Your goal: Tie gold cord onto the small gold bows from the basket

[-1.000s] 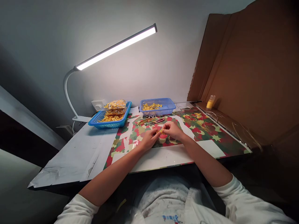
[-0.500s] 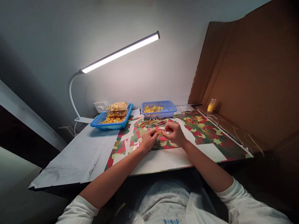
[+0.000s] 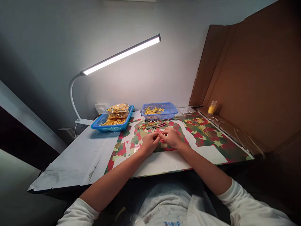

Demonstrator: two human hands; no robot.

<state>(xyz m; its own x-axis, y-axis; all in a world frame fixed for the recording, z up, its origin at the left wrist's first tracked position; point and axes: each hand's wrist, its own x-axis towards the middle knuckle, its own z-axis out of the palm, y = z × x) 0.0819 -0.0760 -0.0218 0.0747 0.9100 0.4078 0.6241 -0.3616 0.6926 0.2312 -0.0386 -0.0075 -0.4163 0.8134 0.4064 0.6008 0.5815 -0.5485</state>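
Observation:
My left hand (image 3: 150, 143) is closed in a pinch over the patterned table cover. My right hand (image 3: 171, 137) is pinching too, its fingertips almost touching those of the left. Between them shows a thin gold cord (image 3: 160, 134), largely hidden by the fingers. Just beyond lie a bundle of gold cords (image 3: 146, 126) and a pair of pink-handled snips (image 3: 162, 125). Small silvery bells or beads (image 3: 154, 120) are scattered behind these, by the front of a periwinkle basket (image 3: 170, 115) that contains gold ribbon bows (image 3: 153, 110).
At the left, a blue basket (image 3: 112, 128) holds bagged gold pieces (image 3: 117, 109). A lit lamp (image 3: 122, 55) arches over the table. More gold cords (image 3: 201, 125) lie to the right, near a small bottle of yellow stuff (image 3: 212, 107). Tall cardboard (image 3: 254, 75) walls the right side.
My right hand has lowered and its fingers have drawn in closer to my left fingertips. My left hand stays nearly in place. The view has tipped slightly.

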